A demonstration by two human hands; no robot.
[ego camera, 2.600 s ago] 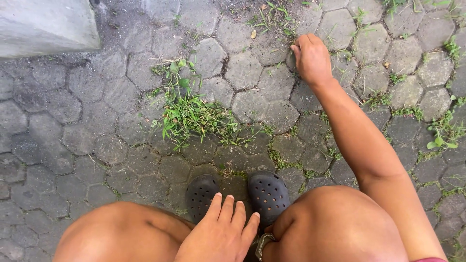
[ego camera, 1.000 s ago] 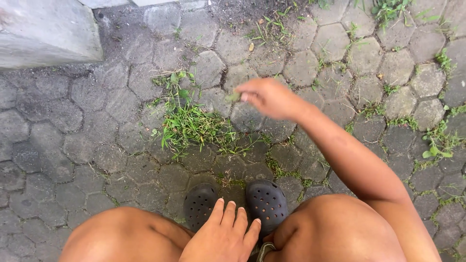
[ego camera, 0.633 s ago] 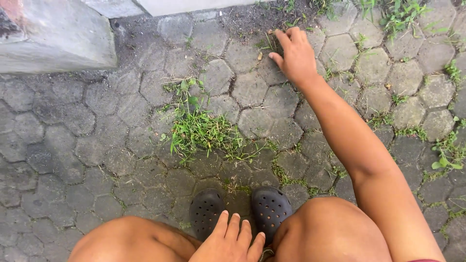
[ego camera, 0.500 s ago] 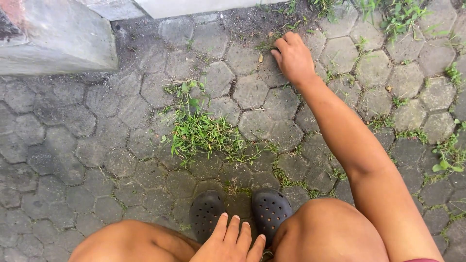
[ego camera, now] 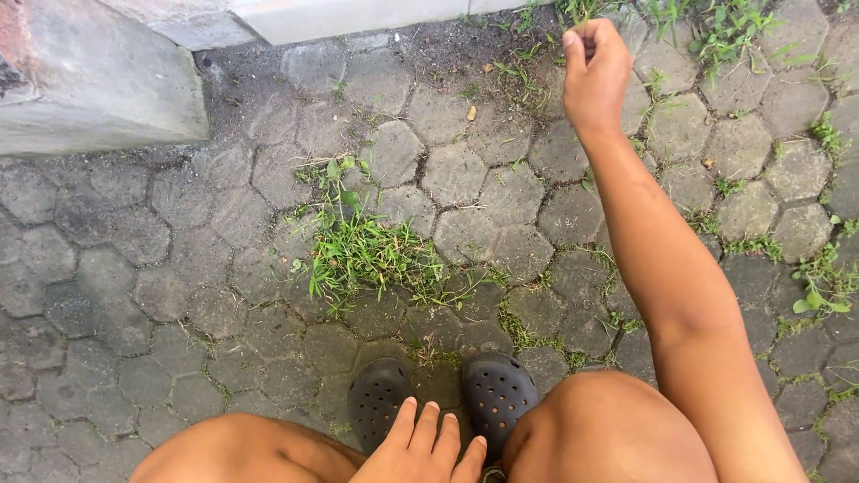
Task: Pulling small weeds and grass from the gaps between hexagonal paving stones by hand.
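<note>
1. The right hand (ego camera: 594, 73) is stretched far forward over the paving stones (ego camera: 152, 295), its fingers curled in and thumb pinched against the fingertips; whether a blade of grass sits in that pinch is too small to tell.
2. Just below and left of that hand, thin grass (ego camera: 519, 76) sprouts from the dark joints near the pale kerb (ego camera: 349, 16).
3. The left hand (ego camera: 425, 447) lies flat with fingers spread narrowly, resting between the bare knees above the black clogs (ego camera: 497, 389).
4. A thick weed clump (ego camera: 362, 241) grows in the joints ahead of the clogs, well apart from both hands.
5. A grey concrete block (ego camera: 89, 89) sits top left.
</note>
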